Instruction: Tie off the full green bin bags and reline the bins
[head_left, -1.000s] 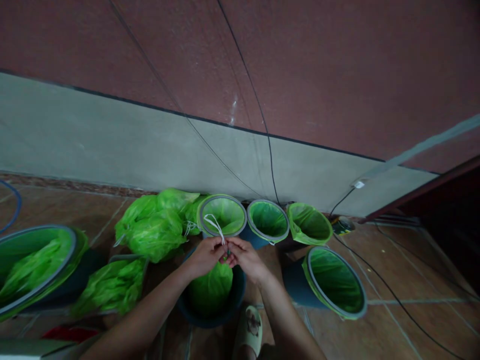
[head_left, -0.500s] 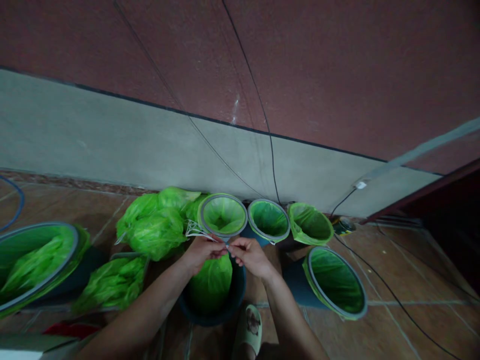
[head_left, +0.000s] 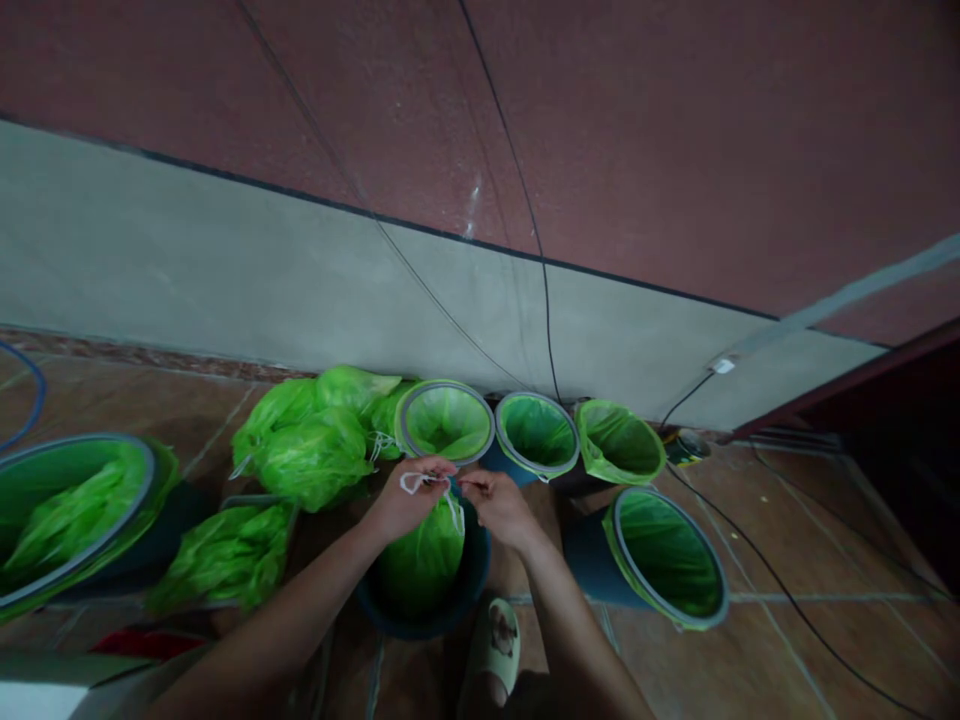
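Note:
A bright green plastic bag (head_left: 424,560) sits gathered inside a dark blue bin (head_left: 482,585) below my hands. My left hand (head_left: 411,497) pinches the bag's white drawstring (head_left: 455,512); one loop lies over its fingers and another end dangles in front of the bag. Close beside it, my right hand (head_left: 501,505) has its fingers pinched together at the string. Its fingertips are small and a little blurred. The bag's neck is partly hidden behind my left hand.
Green-lined bins (head_left: 444,388) stand along the wall, with another lined bin (head_left: 726,600) at the right and a large one (head_left: 154,490) at the left. Filled green bags (head_left: 322,450) are piled at the left. A black cable (head_left: 795,635) crosses the tiles.
The long white strands at my left hand have become a small loop over its fingers and a dangling end. My right hand has turned slightly, its fingers still near my left.

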